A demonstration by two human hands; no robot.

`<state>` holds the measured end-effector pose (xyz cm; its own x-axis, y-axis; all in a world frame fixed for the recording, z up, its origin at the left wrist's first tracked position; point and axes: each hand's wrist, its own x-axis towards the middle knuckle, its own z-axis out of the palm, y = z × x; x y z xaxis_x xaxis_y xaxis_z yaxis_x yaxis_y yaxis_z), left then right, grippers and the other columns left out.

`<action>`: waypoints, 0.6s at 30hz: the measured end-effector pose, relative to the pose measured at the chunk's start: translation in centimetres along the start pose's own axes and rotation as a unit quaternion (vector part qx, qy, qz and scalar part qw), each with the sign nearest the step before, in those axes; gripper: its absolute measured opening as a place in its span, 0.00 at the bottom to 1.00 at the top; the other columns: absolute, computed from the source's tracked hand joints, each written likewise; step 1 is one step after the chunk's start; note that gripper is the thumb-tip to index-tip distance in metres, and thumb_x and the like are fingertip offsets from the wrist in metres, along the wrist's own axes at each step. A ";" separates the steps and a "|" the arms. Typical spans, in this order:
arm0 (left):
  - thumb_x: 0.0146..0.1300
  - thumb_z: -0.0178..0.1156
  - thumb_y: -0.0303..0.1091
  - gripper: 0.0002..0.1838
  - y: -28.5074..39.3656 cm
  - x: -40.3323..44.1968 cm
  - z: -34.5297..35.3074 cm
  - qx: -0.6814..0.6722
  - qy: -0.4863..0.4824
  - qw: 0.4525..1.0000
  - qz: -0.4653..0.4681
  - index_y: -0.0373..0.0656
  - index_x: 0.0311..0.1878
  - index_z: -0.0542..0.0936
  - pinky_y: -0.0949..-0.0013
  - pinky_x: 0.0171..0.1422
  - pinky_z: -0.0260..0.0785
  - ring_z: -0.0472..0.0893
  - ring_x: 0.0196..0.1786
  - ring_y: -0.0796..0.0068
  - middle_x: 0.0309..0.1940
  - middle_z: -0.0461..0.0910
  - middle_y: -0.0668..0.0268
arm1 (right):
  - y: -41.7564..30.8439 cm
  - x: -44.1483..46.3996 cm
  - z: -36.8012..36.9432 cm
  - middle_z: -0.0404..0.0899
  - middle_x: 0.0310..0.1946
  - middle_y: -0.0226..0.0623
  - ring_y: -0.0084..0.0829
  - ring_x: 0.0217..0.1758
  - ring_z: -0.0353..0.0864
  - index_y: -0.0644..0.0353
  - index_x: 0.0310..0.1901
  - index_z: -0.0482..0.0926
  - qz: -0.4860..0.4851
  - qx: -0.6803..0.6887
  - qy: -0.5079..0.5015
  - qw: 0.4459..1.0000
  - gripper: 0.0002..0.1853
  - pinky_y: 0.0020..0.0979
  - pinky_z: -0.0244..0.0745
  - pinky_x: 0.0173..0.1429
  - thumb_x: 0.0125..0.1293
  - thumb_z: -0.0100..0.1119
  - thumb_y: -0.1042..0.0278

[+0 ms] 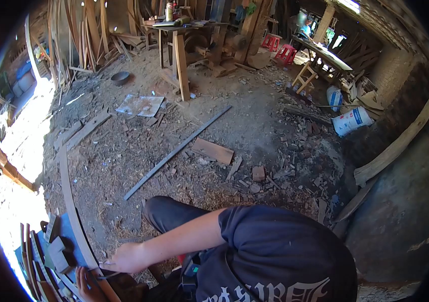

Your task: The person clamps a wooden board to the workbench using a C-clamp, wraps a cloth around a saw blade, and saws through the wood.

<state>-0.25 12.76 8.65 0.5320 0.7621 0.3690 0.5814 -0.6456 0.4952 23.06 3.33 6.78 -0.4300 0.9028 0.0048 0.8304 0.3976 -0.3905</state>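
My right hand (130, 257) reaches across at lower left, fingers closed around a thin tool (107, 262) too small to name. Its tip is at the near end of a long wooden strip (71, 206), which looks curved through the lens. Just below, my left hand (88, 286) has its fingers against the strip's edge, apparently gripping it; part of the hand is cut off by the frame. A wooden block (61, 255) sits beside the strip on a dark surface. Several narrow wood pieces (37, 264) stand close to my left hand.
A long grey bar (177, 152) and a short board (213, 151) lie on the chip-strewn ground. Farther back stand a cluttered workbench (189, 25), red stools (287, 53) and a table (325, 54) with a person (305, 30) near it. White sacks (351, 122) lie at right.
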 end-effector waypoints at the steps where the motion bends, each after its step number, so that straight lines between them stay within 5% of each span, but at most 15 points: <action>1: 0.71 0.61 0.31 0.11 0.3 0.3 -0.1 0.014 0.005 1.000 0.006 0.41 0.49 0.90 0.58 0.63 0.78 0.86 0.59 0.54 0.56 0.87 0.53 | 0.0 0.0 0.1 0.86 0.40 0.53 0.52 0.39 0.90 0.61 0.77 0.61 -0.001 0.010 0.008 1.000 0.33 0.51 0.84 0.40 0.72 0.54 0.66; 3: 0.71 0.61 0.31 0.11 0.3 0.3 0.1 0.042 0.015 0.999 0.017 0.41 0.49 0.90 0.57 0.63 0.78 0.86 0.59 0.54 0.55 0.87 0.53 | -0.1 -0.2 0.7 0.86 0.38 0.53 0.52 0.38 0.90 0.62 0.78 0.60 -0.002 0.030 0.022 0.999 0.34 0.51 0.84 0.40 0.72 0.53 0.66; 7: 0.70 0.61 0.32 0.14 -1.8 0.4 0.8 0.085 0.006 0.975 0.206 0.36 0.54 0.86 0.53 0.66 0.77 0.84 0.60 0.48 0.54 0.85 0.48 | 0.4 -1.2 1.0 0.86 0.35 0.52 0.53 0.34 0.89 0.63 0.79 0.58 -0.018 0.029 0.036 0.999 0.35 0.52 0.83 0.35 0.72 0.52 0.67; 18: 0.71 0.62 0.33 0.14 -0.3 0.3 1.2 0.048 0.022 0.997 0.058 0.35 0.53 0.87 0.54 0.65 0.78 0.85 0.57 0.49 0.53 0.86 0.48 | 0.9 -3.5 -1.4 0.87 0.41 0.53 0.53 0.41 0.90 0.66 0.77 0.60 -0.010 0.045 -0.014 0.999 0.31 0.51 0.84 0.41 0.74 0.49 0.66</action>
<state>0.50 13.08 7.67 0.5727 0.6823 0.4544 0.5754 -0.7294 0.3700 25.78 0.71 7.69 -0.4568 0.8895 -0.0119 0.7868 0.3977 -0.4720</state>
